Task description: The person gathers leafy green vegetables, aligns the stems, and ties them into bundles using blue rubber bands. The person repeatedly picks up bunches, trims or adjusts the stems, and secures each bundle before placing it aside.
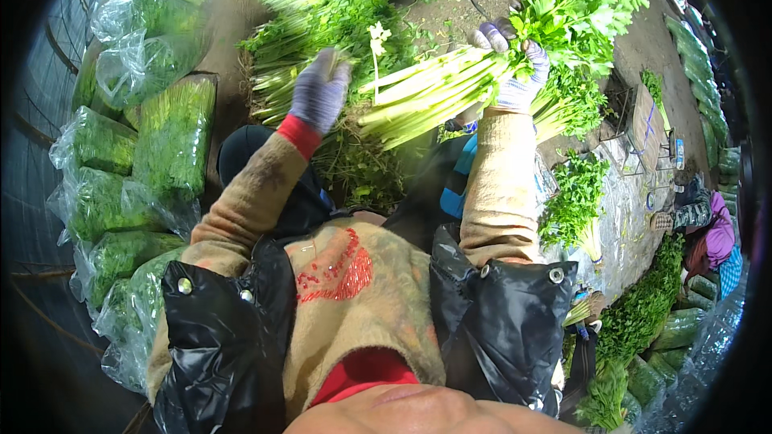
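Note:
My right hand (520, 72), in a striped knit glove, grips a bunch of celery (440, 93) just below its leaves. The pale stalks point left and their root ends hang over my lap, while the leafy tops fan out to the upper right. A thin stalk with a pale leafy tip (376, 48) stands up beside the bunch. My gloved left hand (319, 93) is raised left of the root ends, apart from the bunch. Behind it lies a large pile of celery (319, 30). Blur hides whether its fingers hold a scrap of stalk.
Plastic-wrapped celery packs (175, 138) are stacked along my left. Trimmed stems and leaves (362, 169) lie between my legs. To the right are a loose celery bunch (576, 199) on grey sheeting (627, 217), a small stool (645, 126), and another person's clothed leg (693, 211).

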Available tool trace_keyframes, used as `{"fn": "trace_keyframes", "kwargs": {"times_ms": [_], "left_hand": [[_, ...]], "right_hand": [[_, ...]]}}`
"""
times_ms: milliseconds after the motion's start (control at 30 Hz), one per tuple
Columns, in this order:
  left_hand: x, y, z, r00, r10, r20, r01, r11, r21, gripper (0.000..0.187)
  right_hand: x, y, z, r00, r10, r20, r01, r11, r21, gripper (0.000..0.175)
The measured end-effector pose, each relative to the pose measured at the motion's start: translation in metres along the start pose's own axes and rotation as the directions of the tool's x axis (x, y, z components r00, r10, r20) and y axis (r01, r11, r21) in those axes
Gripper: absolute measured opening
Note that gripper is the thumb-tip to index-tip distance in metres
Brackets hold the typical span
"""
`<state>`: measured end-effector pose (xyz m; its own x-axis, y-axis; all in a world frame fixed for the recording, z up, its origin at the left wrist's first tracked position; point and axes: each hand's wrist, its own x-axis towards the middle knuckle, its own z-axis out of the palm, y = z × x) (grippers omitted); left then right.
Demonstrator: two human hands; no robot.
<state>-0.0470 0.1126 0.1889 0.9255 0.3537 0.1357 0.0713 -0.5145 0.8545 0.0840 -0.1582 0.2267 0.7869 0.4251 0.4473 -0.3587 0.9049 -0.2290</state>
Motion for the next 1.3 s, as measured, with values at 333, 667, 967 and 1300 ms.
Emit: {"fn": "trace_keyframes", "kwargs": {"times_ms": [333,667,967,1300], "left_hand": [[0.001,0.047,0.028,0.924,0.373,0.083,-0.375,0.927,0.013,0.02],[0.01,0.033,0.008,0.954,0.02,0.299,0.245,0.526,-0.815,0.019],[0.004,-0.06,-0.014,0.891,-0.431,0.142,0.432,0.71,-0.556,0.019],[0.0,-0.029,-0.001,0.757,-0.075,0.65,-0.26,0.877,0.404,0.038]], "right_hand": [[-0.001,0.018,0.011,0.999,0.033,0.042,-0.034,0.999,0.018,0.052],[-0.001,0.018,0.006,0.999,0.002,-0.039,-0.007,0.991,-0.135,0.054],[0.001,-0.001,0.005,0.997,-0.063,-0.033,0.062,0.998,-0.017,0.034],[0.0,0.005,0.003,0.998,-0.029,-0.053,0.027,0.999,-0.031,0.033]]}}
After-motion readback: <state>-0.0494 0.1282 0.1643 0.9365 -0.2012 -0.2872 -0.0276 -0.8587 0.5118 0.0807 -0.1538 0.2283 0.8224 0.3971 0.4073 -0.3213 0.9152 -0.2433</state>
